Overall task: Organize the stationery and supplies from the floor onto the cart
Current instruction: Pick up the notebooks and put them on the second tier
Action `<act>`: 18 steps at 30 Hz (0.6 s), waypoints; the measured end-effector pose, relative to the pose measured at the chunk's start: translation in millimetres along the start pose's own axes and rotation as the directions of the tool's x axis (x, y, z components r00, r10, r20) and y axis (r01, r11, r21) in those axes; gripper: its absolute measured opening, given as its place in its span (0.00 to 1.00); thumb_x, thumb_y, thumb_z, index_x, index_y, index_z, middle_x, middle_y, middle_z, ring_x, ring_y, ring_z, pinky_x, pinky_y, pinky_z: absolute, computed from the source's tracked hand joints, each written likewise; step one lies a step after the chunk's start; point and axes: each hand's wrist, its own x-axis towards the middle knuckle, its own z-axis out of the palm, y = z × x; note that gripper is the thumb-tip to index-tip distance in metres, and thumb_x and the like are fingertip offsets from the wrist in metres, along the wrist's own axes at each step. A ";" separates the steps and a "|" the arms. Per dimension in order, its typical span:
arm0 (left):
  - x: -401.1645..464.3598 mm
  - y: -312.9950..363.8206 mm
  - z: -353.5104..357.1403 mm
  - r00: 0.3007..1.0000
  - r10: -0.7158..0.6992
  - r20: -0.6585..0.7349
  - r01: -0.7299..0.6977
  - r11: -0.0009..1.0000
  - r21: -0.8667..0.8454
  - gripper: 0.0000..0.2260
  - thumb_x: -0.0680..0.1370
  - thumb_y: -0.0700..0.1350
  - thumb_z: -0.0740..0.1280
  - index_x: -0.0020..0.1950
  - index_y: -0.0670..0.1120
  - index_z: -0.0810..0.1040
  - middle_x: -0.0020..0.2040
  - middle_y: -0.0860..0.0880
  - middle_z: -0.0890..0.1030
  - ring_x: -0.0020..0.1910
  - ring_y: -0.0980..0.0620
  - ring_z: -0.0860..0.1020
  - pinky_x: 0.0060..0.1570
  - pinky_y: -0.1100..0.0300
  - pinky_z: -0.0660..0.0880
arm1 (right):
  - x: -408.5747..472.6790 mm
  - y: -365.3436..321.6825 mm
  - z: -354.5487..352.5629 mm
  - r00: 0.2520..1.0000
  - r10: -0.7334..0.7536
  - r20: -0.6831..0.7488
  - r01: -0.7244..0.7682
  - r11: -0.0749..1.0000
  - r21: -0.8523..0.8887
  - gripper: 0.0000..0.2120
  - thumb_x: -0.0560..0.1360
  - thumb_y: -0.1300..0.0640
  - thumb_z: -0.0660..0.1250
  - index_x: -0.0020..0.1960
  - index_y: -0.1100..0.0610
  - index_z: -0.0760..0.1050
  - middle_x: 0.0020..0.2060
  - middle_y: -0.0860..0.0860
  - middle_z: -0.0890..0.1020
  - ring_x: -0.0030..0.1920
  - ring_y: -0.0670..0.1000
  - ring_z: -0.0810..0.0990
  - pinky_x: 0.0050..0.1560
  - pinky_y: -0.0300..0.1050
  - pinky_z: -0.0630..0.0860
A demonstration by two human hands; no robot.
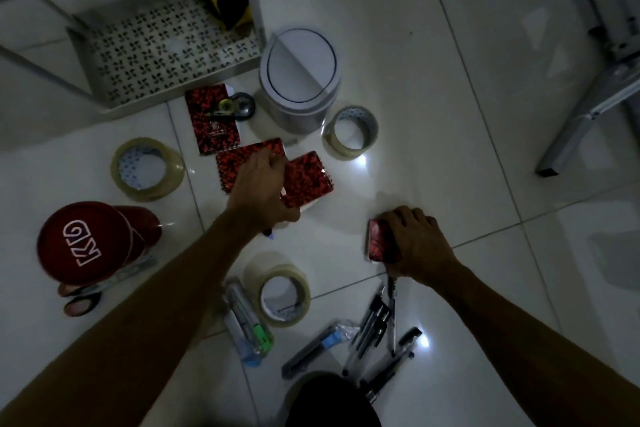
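The cart's perforated shelf (pixel 162 48) fills the upper left of the frame with a bin (pixel 299 80) just to its right, notebooks (pixel 213 118) lie below them at centre, tape rolls (pixel 147 168) flank these, and pens (pixel 382 329) are scattered at the bottom right.

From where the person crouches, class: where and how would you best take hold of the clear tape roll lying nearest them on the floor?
The nearest tape roll lies flat, open core facing up. Come from above: hook fingers into the core, thumb on the outer wall, pinching the ring on its near side. The pen packet crowds its left edge, so that side is probably worse.
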 end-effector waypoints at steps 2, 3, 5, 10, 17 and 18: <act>-2.3 -21.3 -16.3 0.996 -0.042 -0.074 0.035 0.994 -0.099 0.39 0.59 0.55 0.78 0.65 0.41 0.71 0.58 0.39 0.71 0.58 0.40 0.70 0.58 0.50 0.68 | 12.4 -8.4 -4.0 1.000 -0.001 -0.017 0.001 1.000 0.004 0.47 0.51 0.43 0.79 0.68 0.54 0.69 0.58 0.54 0.74 0.56 0.57 0.73 0.56 0.54 0.71; -2.4 -32.0 -23.8 0.990 -0.067 -0.124 0.052 0.991 -0.120 0.38 0.58 0.56 0.78 0.63 0.41 0.72 0.56 0.39 0.72 0.56 0.40 0.71 0.55 0.51 0.69 | 20.3 -14.2 -6.4 0.999 -0.012 -0.033 0.012 1.000 -0.002 0.47 0.52 0.42 0.79 0.68 0.54 0.69 0.58 0.55 0.74 0.55 0.57 0.73 0.56 0.54 0.72; 0.1 -50.4 -35.2 0.971 -0.134 -0.199 0.106 0.983 -0.147 0.37 0.58 0.56 0.77 0.62 0.40 0.73 0.56 0.38 0.72 0.55 0.39 0.72 0.54 0.51 0.69 | 36.9 -27.6 -11.2 0.996 -0.041 -0.077 0.040 0.999 -0.008 0.47 0.53 0.41 0.78 0.67 0.54 0.69 0.58 0.55 0.74 0.55 0.58 0.73 0.56 0.54 0.72; 13.6 -74.5 -40.3 0.978 -0.147 -0.148 0.150 0.989 0.010 0.42 0.60 0.59 0.76 0.68 0.43 0.69 0.60 0.37 0.70 0.59 0.35 0.70 0.60 0.44 0.70 | 65.1 -64.3 -11.8 0.982 -0.110 -0.152 0.112 0.994 0.010 0.44 0.58 0.41 0.76 0.70 0.53 0.67 0.60 0.55 0.74 0.57 0.56 0.73 0.59 0.53 0.72; 20.7 -67.8 -9.5 0.994 -0.094 -0.056 0.101 0.984 0.145 0.40 0.64 0.58 0.75 0.70 0.45 0.65 0.63 0.41 0.68 0.62 0.41 0.68 0.61 0.50 0.66 | 56.7 -62.7 5.6 0.968 -0.094 -0.233 0.099 0.995 0.007 0.48 0.55 0.37 0.77 0.70 0.55 0.68 0.59 0.56 0.76 0.57 0.58 0.76 0.59 0.56 0.73; 19.7 -68.7 -7.7 0.995 -0.075 -0.061 0.085 0.980 0.182 0.42 0.63 0.59 0.75 0.71 0.46 0.64 0.63 0.41 0.68 0.62 0.42 0.67 0.61 0.50 0.65 | 55.7 -61.1 5.5 0.969 -0.087 -0.229 0.089 0.996 -0.002 0.48 0.55 0.37 0.78 0.69 0.55 0.69 0.58 0.56 0.76 0.57 0.58 0.76 0.57 0.57 0.74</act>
